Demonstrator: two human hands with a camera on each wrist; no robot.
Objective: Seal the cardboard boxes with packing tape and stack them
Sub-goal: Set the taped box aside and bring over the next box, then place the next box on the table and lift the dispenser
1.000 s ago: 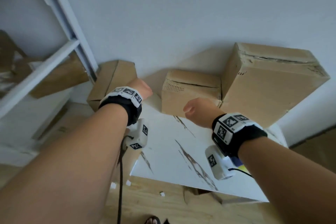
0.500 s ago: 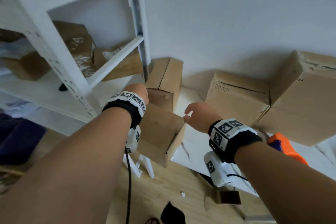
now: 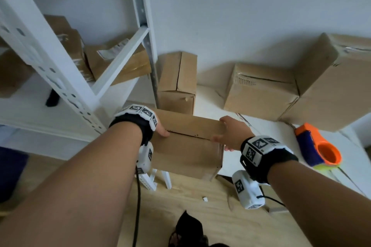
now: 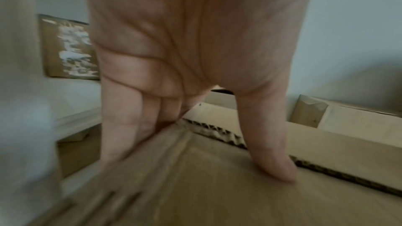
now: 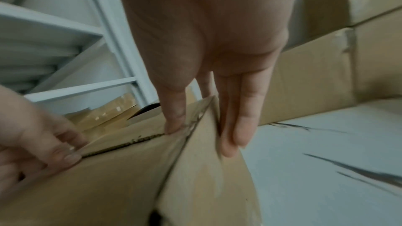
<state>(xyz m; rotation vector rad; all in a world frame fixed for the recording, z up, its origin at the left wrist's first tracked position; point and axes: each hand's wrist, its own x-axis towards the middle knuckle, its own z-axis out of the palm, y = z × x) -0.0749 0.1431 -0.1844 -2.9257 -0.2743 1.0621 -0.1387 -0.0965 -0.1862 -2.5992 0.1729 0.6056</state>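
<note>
A brown cardboard box (image 3: pixel 186 152) with a dark centre seam hangs between my hands, off the left end of the white table (image 3: pixel 271 132). My left hand (image 3: pixel 160 128) grips its left end, thumb (image 4: pixel 272 161) pressed on the top flap (image 4: pixel 217 195) and fingers down the side. At the right end my right hand (image 3: pixel 230 134) does the same, thumb on top and fingers (image 5: pixel 239 126) flat down the side wall (image 5: pixel 206 186). An orange and blue tape dispenser (image 3: pixel 317 146) lies on the table to the right.
Three more cardboard boxes stand against the wall: a narrow one (image 3: pixel 177 84), a medium one (image 3: pixel 259 94), a big one (image 3: pixel 331 86). A white metal rack (image 3: pixel 66 78) with flattened cardboard stands close on the left. Wooden floor (image 3: pixel 200 216) lies below.
The view has swung left and down. My right hand has come onto the box's right end, and both hands now hold the box, which has turned seam-up between them.
</note>
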